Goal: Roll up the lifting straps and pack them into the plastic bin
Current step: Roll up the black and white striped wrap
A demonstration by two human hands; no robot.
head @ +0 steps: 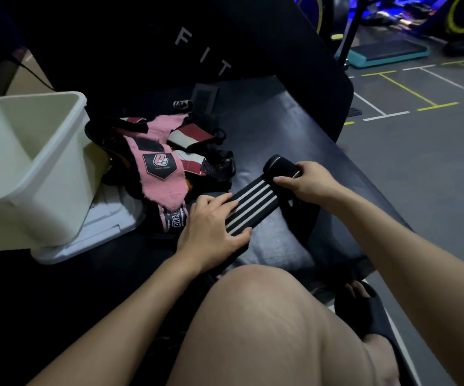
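Note:
A black lifting strap with white stripes (250, 208) lies stretched across the black bench pad. Its far end is wound into a roll (279, 166), and my right hand (307, 181) grips that roll. My left hand (211, 231) presses flat on the near end of the strap, fingers spread over the stripes. The white plastic bin (34, 174) stands tilted at the left, and no straps show inside it. Between the bin and my hands lies a heap of loose straps (167, 162), pink, black, red and white.
The bin leans on a white lid (100, 232) lying on the bench (281, 129). A black backrest with white letters (203, 54) rises behind. My bare knee (267, 316) fills the foreground. To the right, grey floor with painted lines, a teal step platform (389, 52) and exercise machines.

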